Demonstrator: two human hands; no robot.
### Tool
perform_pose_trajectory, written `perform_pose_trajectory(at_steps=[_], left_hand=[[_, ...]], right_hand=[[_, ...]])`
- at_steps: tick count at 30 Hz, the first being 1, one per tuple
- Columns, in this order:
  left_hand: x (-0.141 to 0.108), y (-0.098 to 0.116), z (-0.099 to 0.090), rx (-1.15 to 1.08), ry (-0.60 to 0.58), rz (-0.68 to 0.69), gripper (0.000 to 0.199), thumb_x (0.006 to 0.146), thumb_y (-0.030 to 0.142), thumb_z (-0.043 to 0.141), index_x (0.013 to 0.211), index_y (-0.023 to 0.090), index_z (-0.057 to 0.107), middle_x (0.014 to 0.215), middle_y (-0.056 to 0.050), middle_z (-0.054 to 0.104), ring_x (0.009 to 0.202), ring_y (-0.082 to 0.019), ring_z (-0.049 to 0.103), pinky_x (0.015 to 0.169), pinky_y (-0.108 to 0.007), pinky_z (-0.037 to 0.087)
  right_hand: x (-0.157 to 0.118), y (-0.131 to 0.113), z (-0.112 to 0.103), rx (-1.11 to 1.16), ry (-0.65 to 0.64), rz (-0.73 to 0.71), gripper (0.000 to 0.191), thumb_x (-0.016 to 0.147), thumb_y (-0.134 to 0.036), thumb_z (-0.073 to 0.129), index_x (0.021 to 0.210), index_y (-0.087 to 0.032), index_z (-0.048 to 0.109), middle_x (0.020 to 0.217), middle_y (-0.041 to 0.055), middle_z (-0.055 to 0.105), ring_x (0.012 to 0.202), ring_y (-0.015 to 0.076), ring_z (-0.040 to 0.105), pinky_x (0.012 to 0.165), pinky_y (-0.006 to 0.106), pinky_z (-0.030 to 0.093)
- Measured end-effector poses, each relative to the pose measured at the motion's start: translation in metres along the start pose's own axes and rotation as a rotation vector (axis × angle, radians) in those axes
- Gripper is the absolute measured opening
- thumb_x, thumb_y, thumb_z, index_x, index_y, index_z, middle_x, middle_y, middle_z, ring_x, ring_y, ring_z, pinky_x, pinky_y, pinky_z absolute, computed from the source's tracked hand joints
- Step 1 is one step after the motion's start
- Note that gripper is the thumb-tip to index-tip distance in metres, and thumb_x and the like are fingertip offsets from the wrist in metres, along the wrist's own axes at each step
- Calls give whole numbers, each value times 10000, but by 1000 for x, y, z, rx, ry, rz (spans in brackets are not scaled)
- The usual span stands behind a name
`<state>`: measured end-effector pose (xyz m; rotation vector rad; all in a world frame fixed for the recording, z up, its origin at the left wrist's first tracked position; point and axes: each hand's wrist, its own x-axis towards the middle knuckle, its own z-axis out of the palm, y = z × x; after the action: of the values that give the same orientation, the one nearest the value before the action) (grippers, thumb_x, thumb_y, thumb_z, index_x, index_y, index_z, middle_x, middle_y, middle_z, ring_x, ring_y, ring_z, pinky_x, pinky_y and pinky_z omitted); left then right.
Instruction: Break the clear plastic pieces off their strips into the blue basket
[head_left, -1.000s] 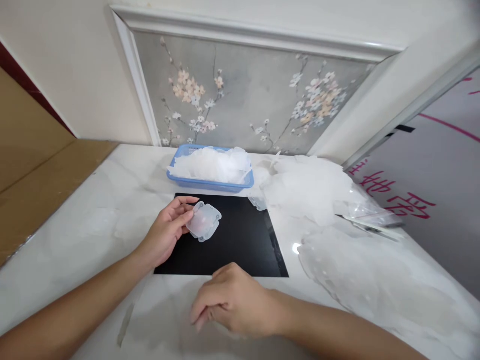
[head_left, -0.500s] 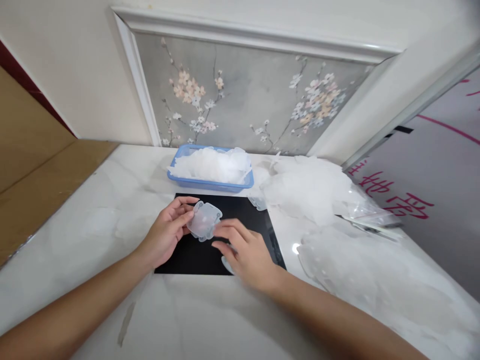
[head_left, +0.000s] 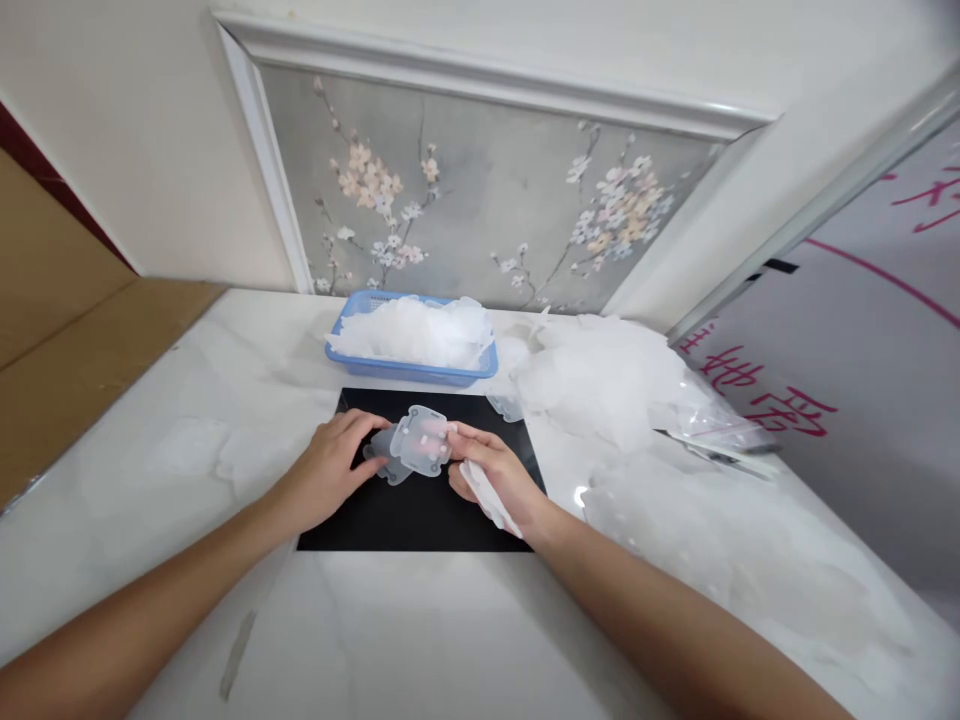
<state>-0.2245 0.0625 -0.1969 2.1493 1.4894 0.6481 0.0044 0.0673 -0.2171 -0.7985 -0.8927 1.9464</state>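
My right hand [head_left: 499, 475] pinches a translucent plastic piece [head_left: 424, 440] with notched edges by its right side. Another whitish piece [head_left: 491, 498] is tucked in the same hand, sticking out below the fingers. My left hand [head_left: 330, 470] has thumb and fingers curled at the edge of a second translucent plastic piece [head_left: 388, 472], partly hidden behind the first. Both hands are over a black mat [head_left: 412, 520]. Whether the lower piece rests on the mat is hard to see.
Behind the mat stands a blue basket [head_left: 412, 374] heaped with similar pieces. One piece [head_left: 506, 407] lies at the mat's far right corner. To the right are a pile of pieces [head_left: 600, 375], clear bags [head_left: 720, 540] and a slim pointed tool [head_left: 716, 455]. Cardboard [head_left: 90, 350] borders the left.
The piece that was in my left hand is now in my right hand's pinch. A second piece shows at my left fingers, and a whitish one in my right hand. The view shifted slightly.
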Motion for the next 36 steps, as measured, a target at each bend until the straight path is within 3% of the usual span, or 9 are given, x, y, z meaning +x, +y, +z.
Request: perform_pose_trajectory(at_steps=[4,7,14,17,20,26,31,34,36], left_hand=[[-1,3,2,-131,-51,-113,441,752,193,660,1187,247,608,1093,-40,685,889,-227,634,823,-376,494],[0,7,0,-291,-58,-217,449,755,260,657,1196,232,578,905,-5,691,768,-208,627,739,-349,488],[4,15,-2,-743,116,-390,423,725,330,720,1113,205,604,841,11,675,734,-183,646,697,-316,490],[3,20,-2,-923,123,-498,433,700,257,747,1110,213,613,923,-4,699,817,-195,679,708,-311,528],[3,22,-4,-1072,110,-552,437,728,201,748,1145,224,620,1027,-37,727,938,-222,695,758,-338,575],[3,20,-6,-1285,63,-527,285,964,382,550,1193,225,615,1085,-71,732,927,-230,706,753,-377,611],[2,21,-6,-1347,43,-493,332,1009,439,448,1195,220,615,1119,-80,730,941,-234,704,772,-388,610],[1,23,-6,-1331,29,-458,359,955,491,549,1192,230,616,1119,-74,730,937,-235,699,773,-386,605],[0,24,-5,-1303,12,-439,403,896,521,638,1189,244,618,1093,-58,730,920,-228,696,768,-380,601]], right_hand=[[1,-2,-4,58,-19,14,317,762,-417,805,899,-152,696,693,-9,655,324,16,307,379,240,117],[0,-3,-4,60,-19,25,303,776,-407,791,897,-149,689,684,-3,668,317,16,303,393,242,108],[0,-3,-3,37,-30,25,286,779,-418,770,856,-168,655,791,22,716,330,14,298,406,249,105],[2,-2,-4,12,3,1,339,760,-482,778,769,-184,618,620,-36,605,342,32,277,405,249,126],[3,-5,-6,-59,147,-98,499,732,-597,770,589,-212,486,476,-71,395,390,70,286,410,251,190],[1,-14,-11,-349,246,-256,669,702,-617,788,532,-239,263,521,-87,202,475,78,176,444,257,159],[1,-7,-13,-661,197,-303,563,769,-450,749,562,-236,271,541,-75,251,500,95,268,472,247,227],[-1,-3,-12,-916,195,-476,251,799,-300,708,692,-227,493,636,-43,461,561,126,430,524,258,358],[-2,0,-12,-1050,151,-600,137,821,-247,685,945,-240,626,907,29,630,709,169,568,598,291,453]])
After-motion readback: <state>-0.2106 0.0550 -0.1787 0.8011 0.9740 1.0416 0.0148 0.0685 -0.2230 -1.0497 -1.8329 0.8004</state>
